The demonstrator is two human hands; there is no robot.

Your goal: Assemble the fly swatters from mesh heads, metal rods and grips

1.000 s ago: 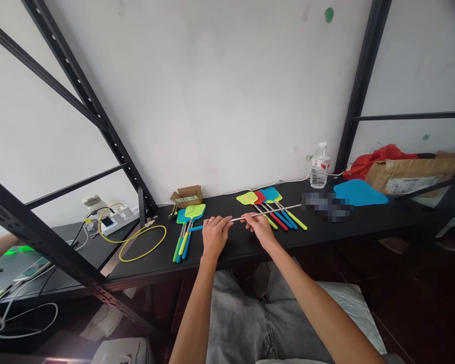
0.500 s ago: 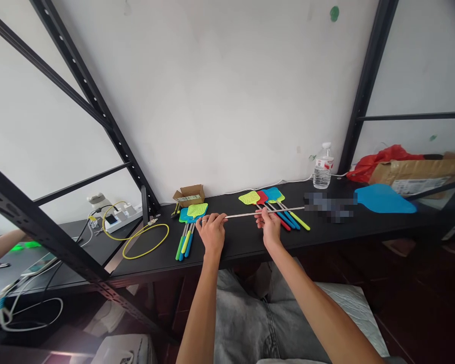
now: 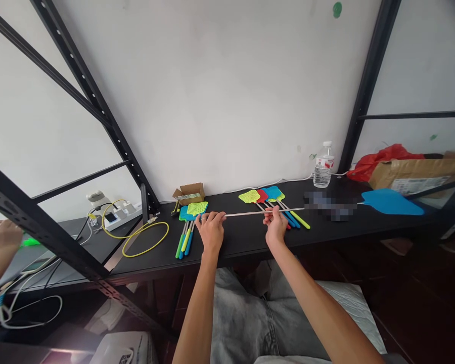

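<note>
A fly swatter with a blue head (image 3: 393,202) and a long thin metal rod (image 3: 246,214) stretches level above the black table. My left hand (image 3: 212,230) is closed round its left end, hiding the handle. My right hand (image 3: 275,225) pinches the rod further along, fingertips together. To the left of my left hand lies a group of fly swatters (image 3: 187,237) with green, yellow and blue handles. Behind my right hand another group of fly swatters (image 3: 298,220) lies fanned out, with yellow, red and blue heads, partly covered by the hand.
A small open cardboard box (image 3: 189,193) and a water bottle (image 3: 323,166) stand near the wall. A yellow cable (image 3: 167,237) loops beside a power strip (image 3: 123,216). Black shelf posts (image 3: 98,106) flank the table (image 3: 235,242). Another person's hand (image 3: 3,235) is at far left.
The swatter's blue head has shifted right, farther from my left hand, and more rod shows. My right hand has moved slightly right. The other person's hand has come further into view.
</note>
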